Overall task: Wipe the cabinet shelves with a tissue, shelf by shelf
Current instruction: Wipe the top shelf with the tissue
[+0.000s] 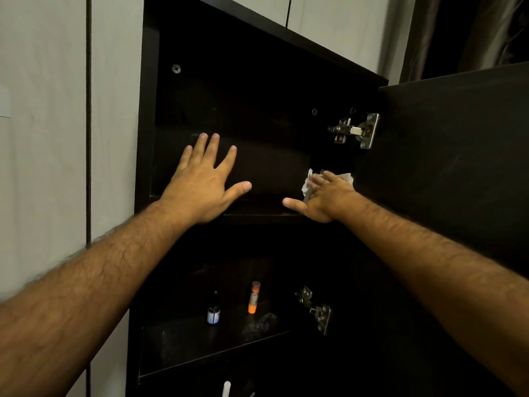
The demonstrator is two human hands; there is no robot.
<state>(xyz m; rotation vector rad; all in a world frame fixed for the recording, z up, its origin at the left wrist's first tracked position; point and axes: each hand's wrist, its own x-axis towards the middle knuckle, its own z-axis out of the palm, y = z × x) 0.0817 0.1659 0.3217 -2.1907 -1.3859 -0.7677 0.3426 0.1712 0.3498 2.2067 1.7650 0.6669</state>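
Setting: home interior | Evidence: tall dark cabinet (148,116) with open door (458,156) on metal hinges (355,130), set beside pale wall panels (43,138) | small dark bottle (213,310) and orange tube (254,297) standing on lower shelf (183,339) | curtain (486,32) at upper right

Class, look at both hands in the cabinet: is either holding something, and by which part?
The right hand presses a white tissue flat under its fingers on the upper shelf; no grip is visible. The left hand is spread open and holds nothing.
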